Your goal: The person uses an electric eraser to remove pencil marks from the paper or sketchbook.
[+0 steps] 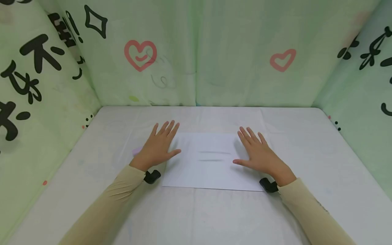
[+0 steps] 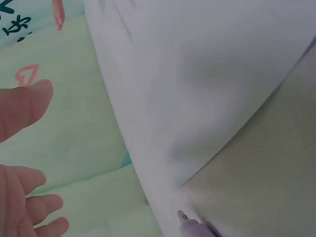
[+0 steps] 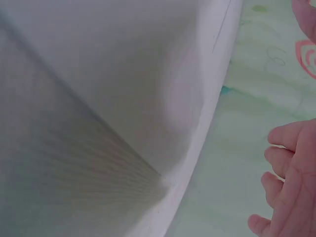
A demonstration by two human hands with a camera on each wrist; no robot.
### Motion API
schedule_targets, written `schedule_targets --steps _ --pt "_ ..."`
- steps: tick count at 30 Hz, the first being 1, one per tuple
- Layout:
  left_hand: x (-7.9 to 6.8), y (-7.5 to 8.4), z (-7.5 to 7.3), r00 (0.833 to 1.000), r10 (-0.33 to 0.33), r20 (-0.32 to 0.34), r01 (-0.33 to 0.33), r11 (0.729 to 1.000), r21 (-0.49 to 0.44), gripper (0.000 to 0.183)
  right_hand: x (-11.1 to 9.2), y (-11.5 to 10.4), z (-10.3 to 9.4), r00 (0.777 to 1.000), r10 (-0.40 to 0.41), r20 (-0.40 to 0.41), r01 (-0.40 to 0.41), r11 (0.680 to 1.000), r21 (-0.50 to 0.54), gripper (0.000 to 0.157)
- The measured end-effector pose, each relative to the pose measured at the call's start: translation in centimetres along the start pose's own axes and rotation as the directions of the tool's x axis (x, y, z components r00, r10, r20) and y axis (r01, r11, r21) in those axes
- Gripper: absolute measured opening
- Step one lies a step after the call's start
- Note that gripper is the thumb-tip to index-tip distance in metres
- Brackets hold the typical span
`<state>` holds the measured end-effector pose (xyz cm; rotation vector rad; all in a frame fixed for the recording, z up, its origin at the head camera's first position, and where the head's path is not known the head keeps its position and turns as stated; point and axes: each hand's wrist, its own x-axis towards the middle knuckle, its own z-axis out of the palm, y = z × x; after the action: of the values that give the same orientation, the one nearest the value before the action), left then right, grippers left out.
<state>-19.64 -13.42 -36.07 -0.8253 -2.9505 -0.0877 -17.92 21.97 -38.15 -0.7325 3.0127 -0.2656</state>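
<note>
A white sheet of paper (image 1: 199,175) lies on the white-covered table, with two faint grey horizontal strokes (image 1: 213,160) near its middle. My left hand (image 1: 157,148) is spread over the sheet's left edge, palm down, holding nothing. Across from it, my right hand (image 1: 258,154) spreads over the sheet's right side, also with nothing held. Both cast shadows on the paper and appear raised above it. A purple pen (image 2: 195,229) with a grey tip lies left of the sheet in the left wrist view. In the head view the left hand hides most of that purple thing (image 1: 136,150).
Pale green curtains (image 1: 232,81) with drawn hearts and black characters enclose the table (image 1: 318,149) at the back and both sides. A black wrist camera (image 1: 152,177) sits on the left wrist, another black camera (image 1: 268,185) on the right.
</note>
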Motion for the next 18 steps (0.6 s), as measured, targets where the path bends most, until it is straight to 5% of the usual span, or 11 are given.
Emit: schedule_targets --steps 18 --pt "-1.3 -0.7 1.2 0.999 0.012 0.050 -0.007 0.995 -0.100 0.082 0.1 2.0 0.4 0.965 -0.256 0.060 0.262 0.956 -0.131 0.091"
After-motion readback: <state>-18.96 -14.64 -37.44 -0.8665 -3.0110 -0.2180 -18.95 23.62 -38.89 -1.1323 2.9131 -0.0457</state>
